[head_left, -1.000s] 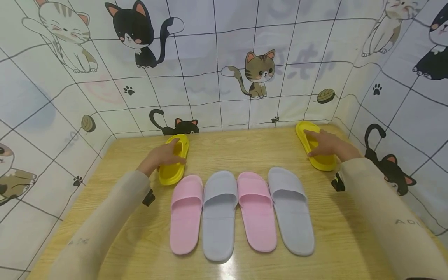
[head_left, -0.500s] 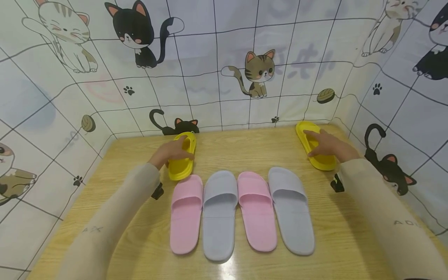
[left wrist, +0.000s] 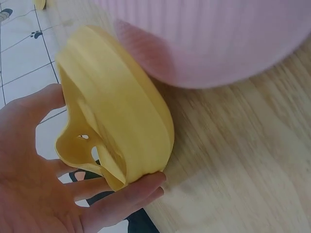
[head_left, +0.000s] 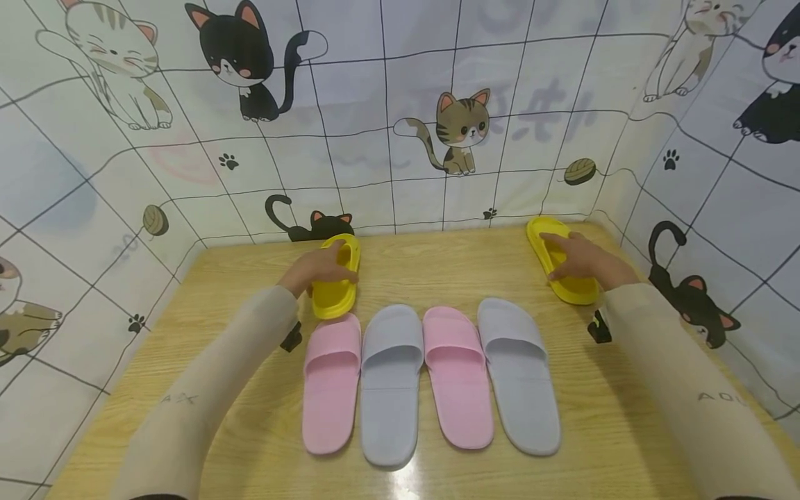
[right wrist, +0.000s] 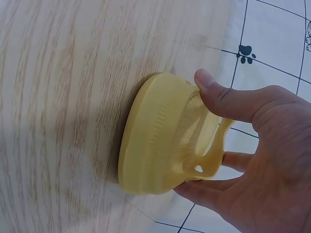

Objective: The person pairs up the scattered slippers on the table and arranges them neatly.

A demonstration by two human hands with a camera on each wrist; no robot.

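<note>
Lying in a tight row at the middle of the desk [head_left: 437, 479] are four flat slippers, side by side and touching: a pink slipper [head_left: 332, 382], a grey slipper [head_left: 390, 385], a second pink slipper [head_left: 457, 378] and a second grey slipper [head_left: 520, 375], all with toes toward the far edge. The cat-print cloth wall [head_left: 400, 125] rises straight from the far edge and both side edges.

The left yellow slipper [head_left: 335, 278] sits near the far edge, left of centre, its heel end just beside the toe of the first pink slipper; in the left wrist view the two look to be touching or nearly so. The left hand [head_left: 319, 271] grips it over the strap, thumb on one side and fingers [left wrist: 121, 194] curled under the other edge. The right yellow slipper [head_left: 559, 267] lies near the far right corner, well apart from the row. The right hand [head_left: 581, 257] clasps it, thumb [right wrist: 228, 102] over the strap and the other fingers wrapped round the opposite side.

Both are thick-soled, bright yellow, of soft moulded material with a broad strap; the right one shows fine ribbing on its sidewall. The left one's long axis runs from near edge to far edge, leaning slightly right. The right one's leans left toward the far edge.
</note>
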